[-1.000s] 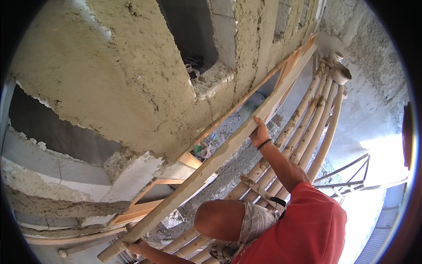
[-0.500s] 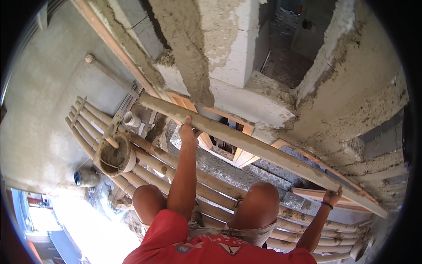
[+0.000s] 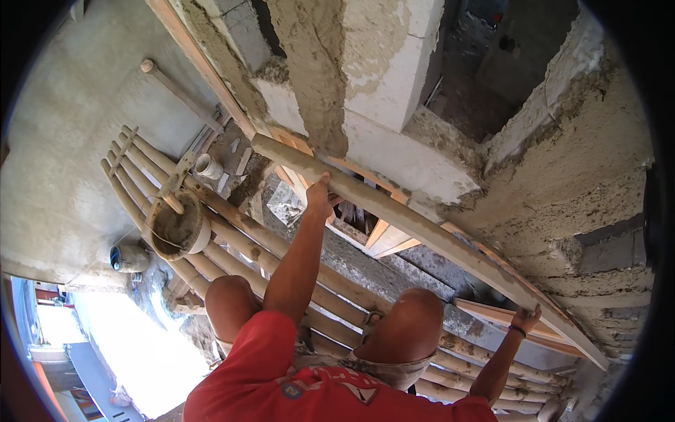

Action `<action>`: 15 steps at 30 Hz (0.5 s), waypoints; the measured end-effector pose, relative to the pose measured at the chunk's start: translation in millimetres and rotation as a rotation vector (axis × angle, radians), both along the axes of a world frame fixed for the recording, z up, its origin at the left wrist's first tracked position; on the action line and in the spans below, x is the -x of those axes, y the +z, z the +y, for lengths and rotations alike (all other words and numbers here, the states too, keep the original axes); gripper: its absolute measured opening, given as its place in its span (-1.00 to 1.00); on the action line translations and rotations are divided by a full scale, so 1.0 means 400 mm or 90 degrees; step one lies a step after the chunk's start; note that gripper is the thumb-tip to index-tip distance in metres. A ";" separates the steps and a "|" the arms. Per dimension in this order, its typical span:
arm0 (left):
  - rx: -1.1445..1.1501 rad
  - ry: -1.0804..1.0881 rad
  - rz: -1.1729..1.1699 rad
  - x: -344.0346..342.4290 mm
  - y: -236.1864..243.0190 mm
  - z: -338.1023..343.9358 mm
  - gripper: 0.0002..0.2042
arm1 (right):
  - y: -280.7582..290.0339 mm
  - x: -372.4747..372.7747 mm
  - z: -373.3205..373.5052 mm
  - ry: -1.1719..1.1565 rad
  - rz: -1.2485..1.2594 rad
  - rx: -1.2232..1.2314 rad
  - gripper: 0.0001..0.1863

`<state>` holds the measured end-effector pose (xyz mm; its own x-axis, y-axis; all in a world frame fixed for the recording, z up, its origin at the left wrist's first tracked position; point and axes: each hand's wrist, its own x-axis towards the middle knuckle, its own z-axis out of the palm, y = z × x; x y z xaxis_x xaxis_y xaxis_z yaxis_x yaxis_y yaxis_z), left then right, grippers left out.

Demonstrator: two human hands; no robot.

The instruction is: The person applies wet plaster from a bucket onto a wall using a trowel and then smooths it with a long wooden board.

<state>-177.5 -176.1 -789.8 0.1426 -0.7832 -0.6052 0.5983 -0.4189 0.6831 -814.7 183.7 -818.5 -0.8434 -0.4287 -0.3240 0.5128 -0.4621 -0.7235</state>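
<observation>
A long, mortar-smeared straightedge (image 3: 422, 235) slants across the view from upper left to lower right, along the partly plastered wall (image 3: 415, 151). My left hand (image 3: 320, 195) grips it near its upper left end, the arm stretched forward. Farther down, close to its lower right end, my right hand (image 3: 526, 318) holds it from below; a dark band circles that wrist. Part of the fingers of both hands is hidden behind the straightedge. Both my knees are bent above a platform of bamboo poles (image 3: 337, 325).
A bucket of mortar (image 3: 204, 238) with a wooden-handled tool (image 3: 172, 200) in it stands on the poles at left. Beyond it is a small white pail (image 3: 209, 166). Wooden frames (image 3: 394, 239) lie below the straightedge. An opening (image 3: 485, 84) breaks the wall at upper right.
My left hand and the upper left end of the straightedge have moved up and to the right. The lower right end has shifted slightly down and left. Both hands keep their grip.
</observation>
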 end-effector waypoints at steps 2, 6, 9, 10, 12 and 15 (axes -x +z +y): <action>-0.009 -0.013 0.008 0.012 -0.012 -0.008 -0.58 | 0.001 0.015 -0.003 -0.011 0.003 -0.001 -0.64; 0.012 -0.039 0.019 0.042 -0.022 -0.024 -0.57 | 0.003 0.048 -0.010 -0.021 0.013 0.003 -0.66; 0.005 -0.032 0.012 0.059 -0.031 -0.035 -0.58 | 0.002 0.069 -0.013 -0.012 0.007 0.017 -0.66; -0.001 -0.028 0.008 0.063 -0.038 -0.039 -0.58 | 0.002 0.074 -0.015 -0.045 -0.015 0.009 -0.66; -0.001 -0.019 0.006 0.071 -0.062 -0.045 -0.57 | 0.004 0.077 -0.016 -0.009 0.016 -0.001 -0.64; 0.034 -0.042 0.008 0.055 -0.108 -0.054 -0.56 | 0.008 0.061 -0.018 0.027 0.013 -0.043 -0.57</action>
<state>-199.5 -197.7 -832.9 0.0819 -0.8223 -0.5632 0.5788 -0.4208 0.6985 -839.0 176.6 -815.4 -0.8317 -0.4419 -0.3360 0.5156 -0.3904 -0.7627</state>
